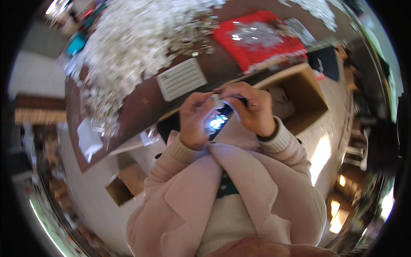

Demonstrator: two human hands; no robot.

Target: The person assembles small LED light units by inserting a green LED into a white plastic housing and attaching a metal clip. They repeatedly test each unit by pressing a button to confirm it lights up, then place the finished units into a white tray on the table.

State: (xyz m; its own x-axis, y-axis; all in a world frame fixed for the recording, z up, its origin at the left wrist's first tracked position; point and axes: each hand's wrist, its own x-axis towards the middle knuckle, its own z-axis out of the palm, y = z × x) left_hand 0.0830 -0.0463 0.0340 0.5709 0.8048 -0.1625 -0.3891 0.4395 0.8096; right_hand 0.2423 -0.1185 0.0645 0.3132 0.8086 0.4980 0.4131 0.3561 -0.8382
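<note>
In front of my chest my left hand [195, 122] and my right hand [251, 109] meet at the fingertips. Pinched between them is a small pale piece [217, 102], too blurred to name. The fingers of both hands are closed on it. Bright bluish glints [217, 123] shine just below it, beside my left palm; I cannot tell whether they come from shiny pieces or a light. Beyond my hands a white sheet with dark lines [182, 80] lies on the brown table [143, 100].
A large heap of clear, shiny small pieces [124, 47] covers the table's left and far side. More pieces lie on a red bag [239, 55]. An open cardboard box [314, 92] stands at my right, a smaller one [132, 177] on the floor at left. A white object [89, 138] sits by the table's left corner.
</note>
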